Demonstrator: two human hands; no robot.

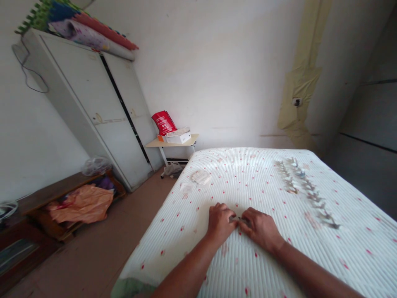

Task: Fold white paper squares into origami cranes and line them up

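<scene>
My left hand (221,220) and my right hand (259,227) meet low over the middle of the white quilted bed cover (248,265). Fingers and thumbs of both are closed in a pinch. A small greyish piece (239,218) shows between the fingertips, mostly hidden by them, and its kind is too small to make out. To the right, several small pointed grey-brown pieces stand in two rows, a shorter row (288,180) and a longer row (313,194); they resemble folded paper birds. Left of my hands lies a pale, clear-wrapped bundle (201,177) beside a printed sheet (187,188).
Beyond the bed's left side stands a small table (173,144) with a red bag (164,122) and a white box (179,137). A grey cabinet (93,99) carries rolled mats (93,37). An orange cloth or bag (83,203) lies on a low wooden cabinet (34,198).
</scene>
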